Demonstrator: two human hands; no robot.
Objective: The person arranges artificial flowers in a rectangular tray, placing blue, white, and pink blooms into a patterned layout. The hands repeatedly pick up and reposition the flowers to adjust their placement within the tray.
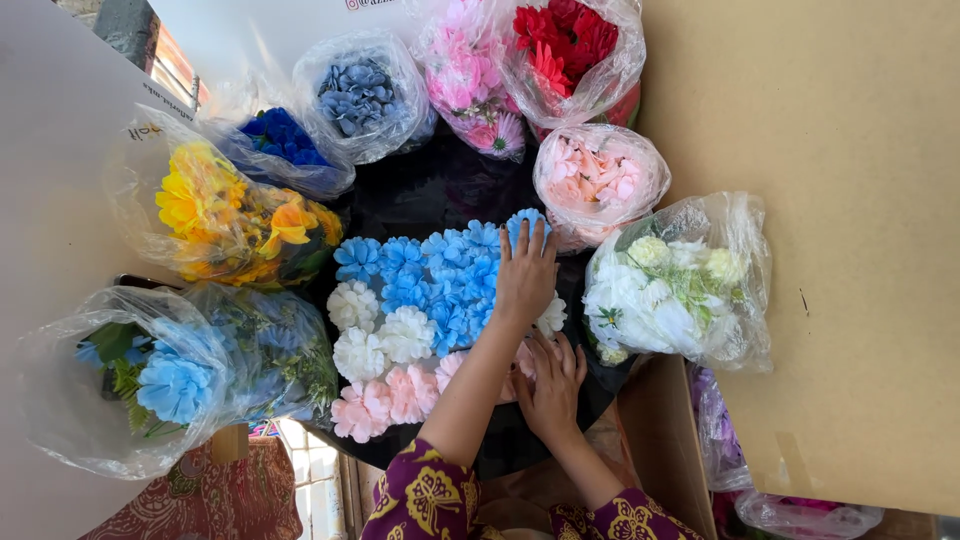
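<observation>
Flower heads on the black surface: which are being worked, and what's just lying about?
In hand:
left hand on blue flowers
right hand on pink flowers
white flowers between

Lying about:
bagged yellow flowers
bagged red flowers
bagged white flowers

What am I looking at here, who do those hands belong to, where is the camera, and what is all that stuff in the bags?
This is a single picture from a camera worn on a person's head, looking straight down at their own two bare hands. No machine is involved.

The left hand lies flat, fingers spread, on a patch of light blue flowers set close together on a dark surface. The right hand rests lower down, at the pink flowers. Between the blue and pink ones sit white flowers. Neither hand grips anything; both only press or touch the blooms.

Around this arrangement stand clear plastic bags of loose flowers: yellow and orange, dark blue, grey-blue, bright pink, red, pale peach, white and cream, and light blue with green leaves.
</observation>
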